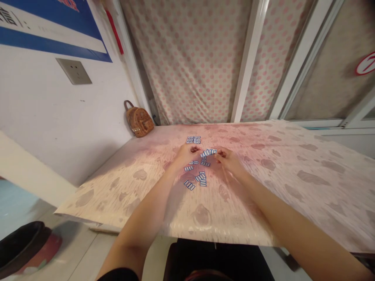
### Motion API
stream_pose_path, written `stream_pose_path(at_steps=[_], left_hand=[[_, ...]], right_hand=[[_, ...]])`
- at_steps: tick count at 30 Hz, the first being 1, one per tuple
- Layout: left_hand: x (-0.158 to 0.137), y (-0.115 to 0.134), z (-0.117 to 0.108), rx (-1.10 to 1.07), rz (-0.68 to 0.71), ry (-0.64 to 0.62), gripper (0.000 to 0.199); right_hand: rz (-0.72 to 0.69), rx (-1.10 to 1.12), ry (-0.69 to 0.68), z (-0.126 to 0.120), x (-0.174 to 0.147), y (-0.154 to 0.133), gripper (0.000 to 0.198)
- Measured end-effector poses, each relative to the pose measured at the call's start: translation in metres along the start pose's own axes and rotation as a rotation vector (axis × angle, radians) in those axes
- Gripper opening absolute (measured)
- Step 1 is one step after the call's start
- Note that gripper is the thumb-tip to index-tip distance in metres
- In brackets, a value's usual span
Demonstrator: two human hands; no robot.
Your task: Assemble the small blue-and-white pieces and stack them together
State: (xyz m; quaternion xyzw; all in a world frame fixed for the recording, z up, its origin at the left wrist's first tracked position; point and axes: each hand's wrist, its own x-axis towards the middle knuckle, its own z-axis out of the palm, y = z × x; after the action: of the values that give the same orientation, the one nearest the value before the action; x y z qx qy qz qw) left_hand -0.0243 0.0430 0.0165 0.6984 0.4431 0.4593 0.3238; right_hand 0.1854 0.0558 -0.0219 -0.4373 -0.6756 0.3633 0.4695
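Observation:
Over the middle of the table, my right hand (227,158) pinches the end of a small blue-edged strip with white blocks (212,152). My left hand (187,153) is closed at the fingertips on the near end of a similar tilted strip (204,153), which meets or overlaps the first one. Beneath the hands lie more such strips: a short one (189,168), a slanted one (189,185) and a crossed pair (200,177). Several others sit in neat rows (193,139) just beyond my left hand. Their exact kind is too small to make out.
A patterned cloth (293,171) covers the table. At its far left corner a small brown backpack (140,120) leans against the wall. Behind hangs a dotted curtain (193,58). A dark-rimmed bin (29,246) stands on the floor at left.

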Motion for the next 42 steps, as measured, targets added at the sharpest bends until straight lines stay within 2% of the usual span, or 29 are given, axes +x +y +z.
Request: stream_pose_path(at_steps=[5, 10, 13, 18, 22, 24, 27, 30, 33, 39, 42], left_hand=[[-0.003, 0.005, 0.005, 0.117, 0.085, -0.005, 0.008], [-0.003, 0.001, 0.006, 0.108, 0.07, -0.035, 0.009], [-0.003, 0.0, 0.006, 0.061, 0.069, -0.037, 0.012], [-0.004, 0.003, 0.006, 0.048, 0.091, -0.006, 0.015], [-0.005, 0.005, 0.008, 0.02, 0.089, -0.002, 0.015], [-0.005, 0.006, 0.01, -0.05, 0.055, 0.013, 0.018], [-0.004, 0.004, 0.014, -0.183, -0.059, -0.017, 0.029], [-0.003, 0.0, 0.017, -0.268, -0.156, -0.054, 0.027], [-0.002, -0.004, 0.02, -0.312, -0.192, -0.036, 0.028], [-0.001, -0.006, 0.023, -0.382, -0.234, 0.011, 0.029], [-0.001, -0.007, 0.025, -0.41, -0.241, 0.021, 0.03]], right_hand=[[-0.061, 0.006, -0.133, 0.0, -0.002, -0.004, 0.019], [-0.077, 0.053, -0.162, 0.002, -0.003, -0.006, 0.018], [-0.055, 0.095, -0.169, 0.003, -0.003, -0.009, 0.02], [0.062, 0.182, -0.107, 0.005, -0.005, -0.018, 0.028], [-0.017, 0.114, -0.086, 0.003, -0.007, -0.023, 0.032], [-0.066, 0.076, -0.073, 0.002, -0.008, -0.024, 0.03], [-0.07, 0.091, -0.026, 0.001, -0.008, -0.024, 0.027], [-0.061, 0.114, -0.007, 0.0, -0.007, -0.023, 0.026], [-0.039, 0.152, -0.032, 0.0, -0.007, -0.023, 0.03], [0.177, 0.505, -0.016, 0.004, -0.01, -0.025, 0.04], [0.207, 0.595, -0.034, 0.004, -0.01, -0.024, 0.037]])
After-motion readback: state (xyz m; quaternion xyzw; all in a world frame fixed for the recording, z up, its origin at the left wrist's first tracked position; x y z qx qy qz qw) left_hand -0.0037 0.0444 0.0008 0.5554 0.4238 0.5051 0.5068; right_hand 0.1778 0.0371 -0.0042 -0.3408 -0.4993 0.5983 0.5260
